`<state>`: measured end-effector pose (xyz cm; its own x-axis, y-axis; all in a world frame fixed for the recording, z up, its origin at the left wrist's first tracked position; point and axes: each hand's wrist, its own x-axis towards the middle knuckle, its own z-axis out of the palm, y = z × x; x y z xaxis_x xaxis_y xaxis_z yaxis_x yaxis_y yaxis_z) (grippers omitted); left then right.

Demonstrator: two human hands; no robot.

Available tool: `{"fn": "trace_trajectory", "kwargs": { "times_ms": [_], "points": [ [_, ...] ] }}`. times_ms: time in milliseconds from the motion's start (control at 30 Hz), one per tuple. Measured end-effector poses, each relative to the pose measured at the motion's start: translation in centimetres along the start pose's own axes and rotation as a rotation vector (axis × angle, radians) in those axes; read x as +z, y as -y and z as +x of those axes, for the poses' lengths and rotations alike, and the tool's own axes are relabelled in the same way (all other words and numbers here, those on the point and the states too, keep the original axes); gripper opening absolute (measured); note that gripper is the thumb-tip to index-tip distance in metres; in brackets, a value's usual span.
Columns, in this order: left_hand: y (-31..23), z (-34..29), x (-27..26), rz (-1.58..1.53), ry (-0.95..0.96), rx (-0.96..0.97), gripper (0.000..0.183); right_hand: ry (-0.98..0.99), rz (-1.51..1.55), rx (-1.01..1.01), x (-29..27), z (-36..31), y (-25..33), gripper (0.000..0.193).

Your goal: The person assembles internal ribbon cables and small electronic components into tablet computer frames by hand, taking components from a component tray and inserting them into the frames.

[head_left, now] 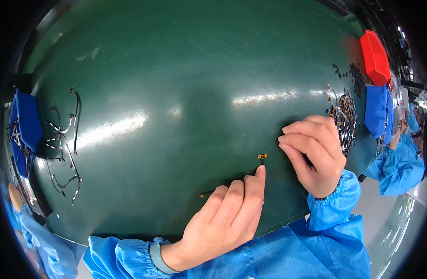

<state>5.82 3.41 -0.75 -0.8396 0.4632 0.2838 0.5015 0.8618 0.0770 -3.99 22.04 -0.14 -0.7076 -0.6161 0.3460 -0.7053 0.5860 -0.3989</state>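
Viewing remotely, I note a blue bin (28, 116) far left, then loose cables (65, 131) on the green desk (176, 56). Left hand (223, 218): fingers side by side, index fingertip at the small orange-ended connector piece (262, 157) on the desk; thumb hidden, grip I cannot tell. Right hand (315, 153), near that piece: thumb and fingertips pressed together, contents unseen. Farther right: cable pile (346, 116), red bin (375, 58).

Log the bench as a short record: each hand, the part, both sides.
Left hand: index fingertip at the thin black cable
Part end: gold-coloured connector, just beyond that fingertip
Right hand: thumb and fingers drawn together; whether holding anything, unclear
Right side: cable pile, small black parts, red bin, blue bin
Left side: scattered cables, second blue bin
Surface: green tabletop
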Motion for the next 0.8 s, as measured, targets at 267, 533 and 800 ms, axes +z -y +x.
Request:
{"fn": "trace_trajectory", "kwargs": {
  "times_ms": [267,533,800],
  "points": [
    [0.2,-0.1,0.0,0.015,-0.007,0.006,0.036,-0.001,-0.021,0.034,-1.4,0.7,0.3,0.027],
    [0.1,-0.1,0.0,0.018,-0.019,0.005,0.036,-0.145,-0.058,0.271,1.1,0.6,3.0,0.028],
    [0.2,-0.4,-0.3,0.024,0.004,0.006,0.035,-0.035,0.072,0.166,0.1,0.1,1.9,0.026]
  ]
}}
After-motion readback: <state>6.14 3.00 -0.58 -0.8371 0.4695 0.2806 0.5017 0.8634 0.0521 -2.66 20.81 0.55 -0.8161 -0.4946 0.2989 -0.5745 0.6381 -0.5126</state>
